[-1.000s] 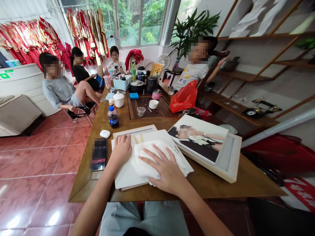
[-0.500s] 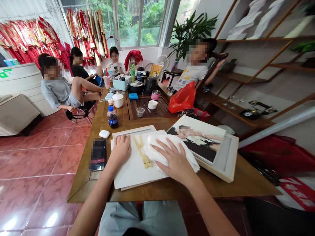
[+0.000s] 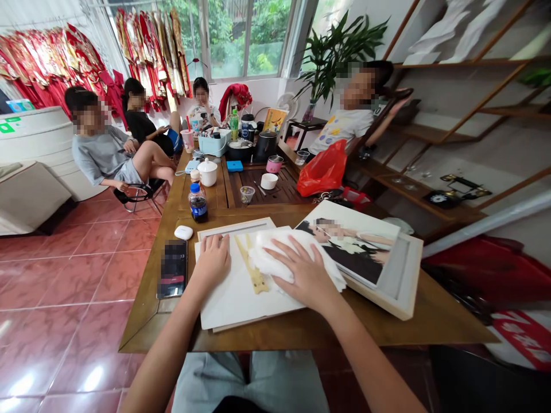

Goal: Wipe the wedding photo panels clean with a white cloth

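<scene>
A white board [image 3: 232,307] lies on the wooden table in front of me. My left hand [image 3: 214,264] rests flat on its left part with fingers stretched out. Over the board's right part, my right hand [image 3: 303,272] is spread across a bunched white cloth [image 3: 269,252], pressing it down from above. Between my hands is a flat, pale yellow forked shape [image 3: 252,269] with small face-like marks at its near end; part of it may be under the cloth. To the right, a photo panel [image 3: 353,244] of a person in dark clothes leans on a pale frame [image 3: 398,287].
A phone [image 3: 172,269], a white earbud case [image 3: 183,232] and a dark drink bottle [image 3: 198,203] stand left of the board. Another pale frame [image 3: 267,222] shows behind it. Farther back are a red plastic bag [image 3: 322,172], cups and a lidded pot. Several people sit around.
My right hand and the cloth have shifted slightly left over the board. My left hand stays flat in place. The seated person at far left has raised one hand towards the chest.
</scene>
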A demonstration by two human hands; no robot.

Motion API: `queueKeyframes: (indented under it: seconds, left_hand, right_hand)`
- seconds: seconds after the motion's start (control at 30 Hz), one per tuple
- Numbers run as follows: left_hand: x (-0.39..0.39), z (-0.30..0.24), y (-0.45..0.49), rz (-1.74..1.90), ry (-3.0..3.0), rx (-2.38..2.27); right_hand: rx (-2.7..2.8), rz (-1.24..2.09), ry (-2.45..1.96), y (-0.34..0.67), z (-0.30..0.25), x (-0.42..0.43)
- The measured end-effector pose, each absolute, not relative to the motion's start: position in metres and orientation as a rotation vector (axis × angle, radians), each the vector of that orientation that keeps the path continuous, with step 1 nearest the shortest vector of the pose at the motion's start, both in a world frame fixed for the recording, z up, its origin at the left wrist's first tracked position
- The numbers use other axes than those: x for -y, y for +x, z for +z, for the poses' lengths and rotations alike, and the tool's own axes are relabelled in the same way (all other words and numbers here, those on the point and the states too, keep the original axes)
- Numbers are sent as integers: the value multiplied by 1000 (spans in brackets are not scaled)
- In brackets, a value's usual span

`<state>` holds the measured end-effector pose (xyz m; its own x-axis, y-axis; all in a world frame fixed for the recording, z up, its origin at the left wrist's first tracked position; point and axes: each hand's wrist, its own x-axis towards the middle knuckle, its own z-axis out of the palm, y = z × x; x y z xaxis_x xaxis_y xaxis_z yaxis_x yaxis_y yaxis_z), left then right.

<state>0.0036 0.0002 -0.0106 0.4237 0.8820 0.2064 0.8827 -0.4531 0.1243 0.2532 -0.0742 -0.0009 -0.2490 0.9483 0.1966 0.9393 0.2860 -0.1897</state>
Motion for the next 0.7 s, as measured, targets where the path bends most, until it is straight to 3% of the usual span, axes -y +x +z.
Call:
queueKeyframes:
  seconds: [0.23, 0.7]
  left_hand:
    - [0, -10, 4, -374, -2646, 1620]
    - [1, -4, 3, -310, -2683, 1657]
  right_hand:
    - [2221, -18, -1833, 264, -5, 68]
    - [2383, 147, -1598, 205, 15, 49]
